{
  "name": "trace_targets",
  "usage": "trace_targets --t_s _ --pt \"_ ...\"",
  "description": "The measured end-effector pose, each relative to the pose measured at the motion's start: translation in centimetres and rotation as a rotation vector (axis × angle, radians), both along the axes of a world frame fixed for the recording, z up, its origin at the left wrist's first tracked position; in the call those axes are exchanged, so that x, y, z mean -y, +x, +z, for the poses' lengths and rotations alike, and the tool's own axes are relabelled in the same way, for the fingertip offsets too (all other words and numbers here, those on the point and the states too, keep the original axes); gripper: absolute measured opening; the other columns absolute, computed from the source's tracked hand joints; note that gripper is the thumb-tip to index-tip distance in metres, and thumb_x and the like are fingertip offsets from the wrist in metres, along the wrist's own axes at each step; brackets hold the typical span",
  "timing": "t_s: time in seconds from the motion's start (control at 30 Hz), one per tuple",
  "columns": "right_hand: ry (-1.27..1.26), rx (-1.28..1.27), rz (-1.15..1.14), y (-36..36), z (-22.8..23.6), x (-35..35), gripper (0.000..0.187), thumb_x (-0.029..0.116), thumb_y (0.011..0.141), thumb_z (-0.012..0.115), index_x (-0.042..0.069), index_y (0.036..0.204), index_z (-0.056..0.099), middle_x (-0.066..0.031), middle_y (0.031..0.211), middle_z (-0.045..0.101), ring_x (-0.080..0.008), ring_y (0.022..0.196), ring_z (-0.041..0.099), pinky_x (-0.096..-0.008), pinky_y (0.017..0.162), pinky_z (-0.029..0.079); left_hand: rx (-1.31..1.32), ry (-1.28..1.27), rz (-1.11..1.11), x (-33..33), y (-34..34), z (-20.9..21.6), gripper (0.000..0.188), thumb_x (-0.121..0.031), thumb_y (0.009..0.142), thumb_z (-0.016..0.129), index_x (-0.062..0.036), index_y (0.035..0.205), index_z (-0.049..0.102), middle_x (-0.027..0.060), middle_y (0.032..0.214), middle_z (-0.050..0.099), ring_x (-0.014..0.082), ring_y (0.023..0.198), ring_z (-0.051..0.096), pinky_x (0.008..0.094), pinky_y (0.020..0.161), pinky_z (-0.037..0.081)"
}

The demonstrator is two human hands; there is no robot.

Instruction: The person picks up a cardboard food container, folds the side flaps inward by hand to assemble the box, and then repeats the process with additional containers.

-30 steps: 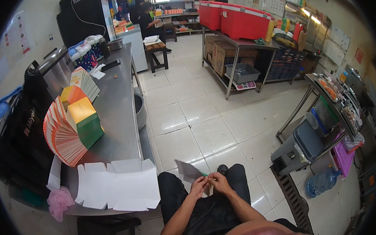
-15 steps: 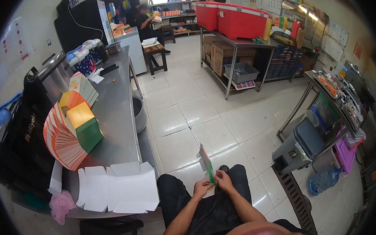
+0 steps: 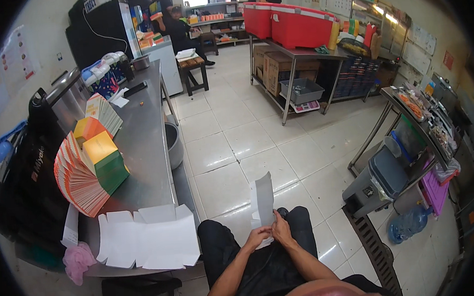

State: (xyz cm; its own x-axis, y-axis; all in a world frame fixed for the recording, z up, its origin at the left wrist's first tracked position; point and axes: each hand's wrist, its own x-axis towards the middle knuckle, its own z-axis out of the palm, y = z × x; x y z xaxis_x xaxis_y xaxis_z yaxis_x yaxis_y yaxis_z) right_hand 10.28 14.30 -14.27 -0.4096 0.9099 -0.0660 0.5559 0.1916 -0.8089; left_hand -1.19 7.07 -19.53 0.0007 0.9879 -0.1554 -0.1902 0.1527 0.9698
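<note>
Over my lap I hold an upright cardboard box blank (image 3: 262, 198), its pale inner side facing me and its side flaps jutting out. My left hand (image 3: 257, 238) pinches the lower edge. Close beside it, my right hand (image 3: 280, 229) is closed on the blank's right edge. To my left, white unfolded box blanks (image 3: 147, 237) lie on the metal table (image 3: 147, 180). Behind them stands a fanned row of orange-and-white folded cartons (image 3: 78, 176), with a yellow-and-green carton (image 3: 107, 161) against it.
A pink mesh puff (image 3: 77, 261) hangs at the table's near corner, above a black stool (image 3: 140, 295). Red coolers (image 3: 301, 27) top a far table. On the right are a grey bin (image 3: 377, 177), a water jug (image 3: 409, 225) and a floor drain (image 3: 370, 243). A co-worker (image 3: 181, 32) sits far back.
The blank in my hands has turned from nearly edge-on, with green showing, to its pale inner face. The co-worker at the back has changed posture.
</note>
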Motion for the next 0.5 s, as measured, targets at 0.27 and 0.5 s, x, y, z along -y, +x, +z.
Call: trace_targets --t_s 0.27,0.5 --pt "0.425 0.153 0.422 -0.2 -0.1 2.0 0.044 0.001 0.076 0.046 0.012 0.118 0.055 -0.0169 0.116 0.054 -0.0349 0.105 0.052 -0.0419 0.088 0.043 0.566 -0.285 0.399 -0.5 -1.6 1.5 0.039 -0.042 0.088 0.051 -0.0065 0.103 0.049 0.0073 0.097 0.054 0.0212 0.093 0.057 0.0396 0.080 0.051" --pt "0.268 -0.067 0.462 -0.5 0.7 1.8 0.029 0.011 0.085 0.051 0.004 0.113 0.056 -0.0197 0.107 0.059 -0.0338 0.097 0.058 -0.0374 0.083 0.047 0.427 -0.232 0.579 -0.4 -2.1 -0.2 0.022 -0.017 0.085 0.060 -0.0016 0.097 0.051 0.0073 0.090 0.058 0.0175 0.079 0.061 0.0307 0.071 0.055"
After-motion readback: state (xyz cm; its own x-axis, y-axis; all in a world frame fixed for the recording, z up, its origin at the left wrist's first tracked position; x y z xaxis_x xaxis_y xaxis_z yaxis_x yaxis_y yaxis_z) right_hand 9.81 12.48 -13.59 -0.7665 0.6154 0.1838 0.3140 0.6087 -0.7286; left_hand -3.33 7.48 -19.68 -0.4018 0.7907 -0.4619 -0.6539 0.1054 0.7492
